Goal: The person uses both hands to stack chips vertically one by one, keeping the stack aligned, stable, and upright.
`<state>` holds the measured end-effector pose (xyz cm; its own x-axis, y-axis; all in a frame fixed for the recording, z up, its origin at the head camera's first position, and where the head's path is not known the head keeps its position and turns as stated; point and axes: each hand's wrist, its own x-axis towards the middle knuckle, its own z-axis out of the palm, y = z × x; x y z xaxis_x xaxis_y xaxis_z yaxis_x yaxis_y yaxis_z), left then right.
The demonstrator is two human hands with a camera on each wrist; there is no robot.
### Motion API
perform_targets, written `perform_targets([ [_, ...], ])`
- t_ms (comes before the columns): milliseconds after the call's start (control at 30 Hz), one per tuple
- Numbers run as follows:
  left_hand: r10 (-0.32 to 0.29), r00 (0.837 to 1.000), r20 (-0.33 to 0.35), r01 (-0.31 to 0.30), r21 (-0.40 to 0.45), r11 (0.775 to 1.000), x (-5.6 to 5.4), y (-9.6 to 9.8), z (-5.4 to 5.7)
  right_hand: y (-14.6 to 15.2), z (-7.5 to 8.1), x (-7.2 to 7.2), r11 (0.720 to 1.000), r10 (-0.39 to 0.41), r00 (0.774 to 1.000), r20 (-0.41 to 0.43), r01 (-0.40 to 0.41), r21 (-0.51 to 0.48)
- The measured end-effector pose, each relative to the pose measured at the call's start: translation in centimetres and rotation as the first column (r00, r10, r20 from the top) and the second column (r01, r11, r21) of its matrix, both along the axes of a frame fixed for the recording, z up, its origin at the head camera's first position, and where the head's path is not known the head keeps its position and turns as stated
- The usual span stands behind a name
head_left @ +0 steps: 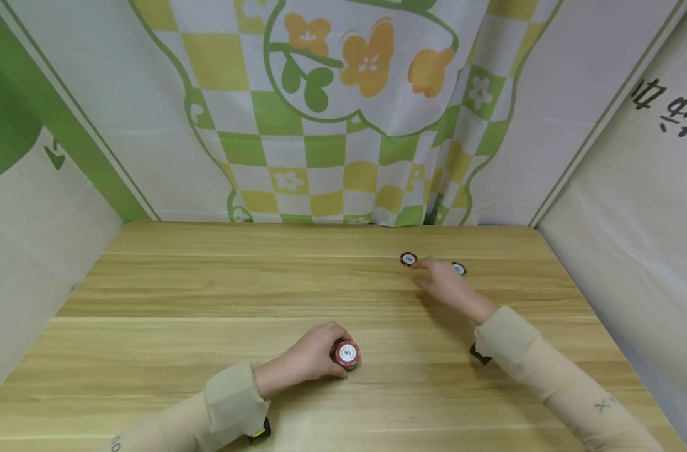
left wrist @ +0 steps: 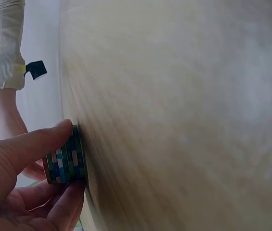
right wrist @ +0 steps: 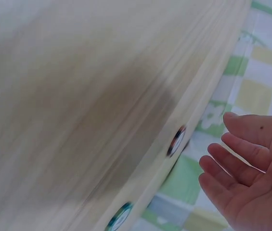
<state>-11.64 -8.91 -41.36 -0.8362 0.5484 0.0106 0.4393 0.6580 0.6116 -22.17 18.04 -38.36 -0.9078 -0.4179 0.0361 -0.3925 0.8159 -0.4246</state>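
Observation:
A short stack of poker chips (head_left: 347, 354) stands on the table, its red top chip marked 5. My left hand (head_left: 311, 355) grips this stack, thumb on one side and fingers on the other. In the left wrist view, the stack's edge (left wrist: 67, 161) shows blue, green and pale bands. Farther back, a black poker chip (head_left: 408, 258) lies flat near the fingertips of my right hand (head_left: 449, 284). A green poker chip (head_left: 459, 269) lies just beyond that hand, partly hidden by it. The right wrist view shows the right hand (right wrist: 251, 168) holding nothing, fingers loosely bent, apart from both chips.
The wooden table (head_left: 207, 282) has its back edge against a green and yellow checked curtain (head_left: 326, 150). Pale printed cloth walls (head_left: 631, 207) rise on both sides. A dark strap (head_left: 260, 433) hangs below the left cuff.

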Motion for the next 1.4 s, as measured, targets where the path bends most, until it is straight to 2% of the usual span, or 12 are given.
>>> perform_targets([
  [167,-0.006,1.0,-0.006,0.006,-0.003,1.0,0.0,0.0,-0.2,1.2,-0.2,-0.7,0.999,-0.04,0.999,0.032,0.04,-0.011],
  [300,-0.009,1.0,-0.003,0.009,-0.006,1.0,0.0,0.0,-0.3,2.1,-0.5,-1.2,0.998,-0.059,0.998,0.018,0.059,-0.011],
  [533,-0.006,1.0,0.006,0.006,-0.007,1.0,0.1,-0.1,-0.2,3.8,-1.3,-2.4,0.995,-0.094,0.996,0.004,0.094,0.023],
  [700,0.001,1.0,0.02,-0.001,-0.015,1.0,0.3,-0.1,-0.1,4.7,-1.8,-3.1,0.991,-0.128,0.991,0.034,0.127,0.045],
  [867,0.003,1.0,0.025,-0.003,-0.014,1.0,0.3,-0.1,0.0,5.3,-1.9,-3.4,0.989,-0.147,0.987,0.059,0.145,0.029],
  [1233,-0.003,1.0,0.014,0.003,-0.017,1.0,0.1,0.0,0.0,6.3,-2.5,-3.9,0.984,-0.172,0.985,0.021,0.17,0.062],
  [1400,-0.009,1.0,0.003,0.009,-0.02,1.0,0.0,0.0,0.0,6.4,-2.4,-4.0,0.982,-0.176,0.984,0.028,0.174,0.067],
])
